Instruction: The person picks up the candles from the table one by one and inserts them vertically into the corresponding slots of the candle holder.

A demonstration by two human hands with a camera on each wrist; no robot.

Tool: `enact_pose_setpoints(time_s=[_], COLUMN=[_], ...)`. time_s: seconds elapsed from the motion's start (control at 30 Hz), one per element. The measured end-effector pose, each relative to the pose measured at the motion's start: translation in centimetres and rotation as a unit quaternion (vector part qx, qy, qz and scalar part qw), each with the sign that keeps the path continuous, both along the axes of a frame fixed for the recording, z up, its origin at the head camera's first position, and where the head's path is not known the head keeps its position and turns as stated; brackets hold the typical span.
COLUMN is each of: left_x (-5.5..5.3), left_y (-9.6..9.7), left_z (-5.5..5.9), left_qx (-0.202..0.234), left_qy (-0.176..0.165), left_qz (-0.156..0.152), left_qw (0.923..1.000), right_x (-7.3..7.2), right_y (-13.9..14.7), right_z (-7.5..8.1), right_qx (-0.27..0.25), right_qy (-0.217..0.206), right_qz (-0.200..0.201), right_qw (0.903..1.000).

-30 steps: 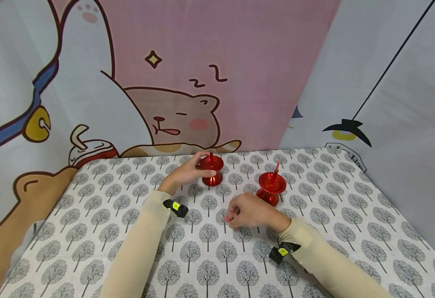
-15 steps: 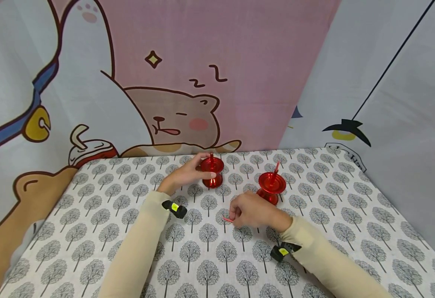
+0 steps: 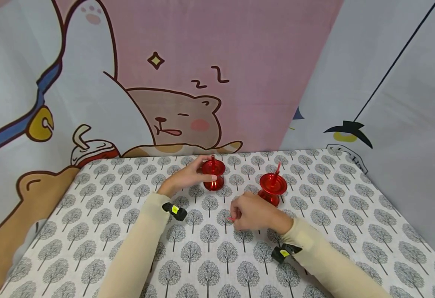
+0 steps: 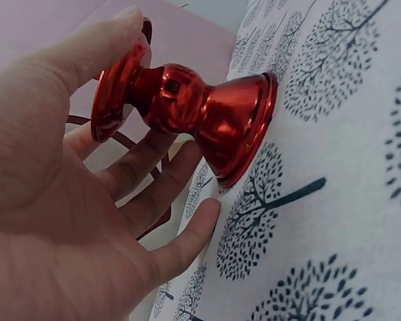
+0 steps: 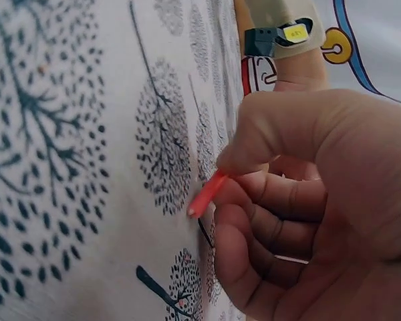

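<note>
At the back of the table my left hand [image 3: 187,176] grips a shiny red candle holder [image 3: 217,169], thumb in front and fingers behind. In the left wrist view the thumb lies across its dish, and its flared base [image 4: 239,127] is right at the cloth. A short dark-red upright piece [image 3: 212,159] rises from the dish's centre. My right hand [image 3: 253,212], nearer and to the right, pinches a thin red candle [image 5: 207,194] between thumb and forefinger, close over the cloth. Its pale tip pokes out; the rest is hidden in the fingers.
A second red candle holder [image 3: 273,185] stands just behind my right hand, with a slim red candle [image 3: 278,169] upright in it. The table has a white cloth [image 3: 187,273] printed with grey trees. Cartoon-printed curtains [image 3: 262,74] hang behind.
My left hand has drawn the candle holder slightly toward me. In the right hand less of the candle shows past the fingertips; that hand has barely moved. The other holder stays put.
</note>
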State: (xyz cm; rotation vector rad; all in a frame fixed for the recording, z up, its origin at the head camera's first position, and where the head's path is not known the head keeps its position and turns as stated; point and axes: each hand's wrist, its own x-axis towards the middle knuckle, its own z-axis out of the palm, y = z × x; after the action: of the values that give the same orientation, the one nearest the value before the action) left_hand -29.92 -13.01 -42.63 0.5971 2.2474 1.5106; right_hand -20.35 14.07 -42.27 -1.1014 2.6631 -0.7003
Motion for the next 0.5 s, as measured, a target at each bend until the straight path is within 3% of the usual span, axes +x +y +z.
enact_pose_setpoints(time_s=[0.17,0.3,0.5], left_x=[0.1,0.2,0.5], left_y=[0.0,0.0,0.0], left_z=[0.1,0.1,0.2], left_qx=[0.001,0.003,0.001], left_qy=[0.007,0.007,-0.003], left_qz=[-0.003,-0.006,-0.003], left_qw=[1.0000,1.0000,1.0000], right_x=[-0.6,-1.2,-1.7], right_y=[0.6,1.1,1.7], right_z=[0.0,-0.1,0.1], right_qx=[-0.069,-0.130,-0.201], right_qy=[-0.054,-0.110,-0.159], right_qz=[-0.013,-0.029,-0.036], right_qw=[0.9961,0.9849,0.9658])
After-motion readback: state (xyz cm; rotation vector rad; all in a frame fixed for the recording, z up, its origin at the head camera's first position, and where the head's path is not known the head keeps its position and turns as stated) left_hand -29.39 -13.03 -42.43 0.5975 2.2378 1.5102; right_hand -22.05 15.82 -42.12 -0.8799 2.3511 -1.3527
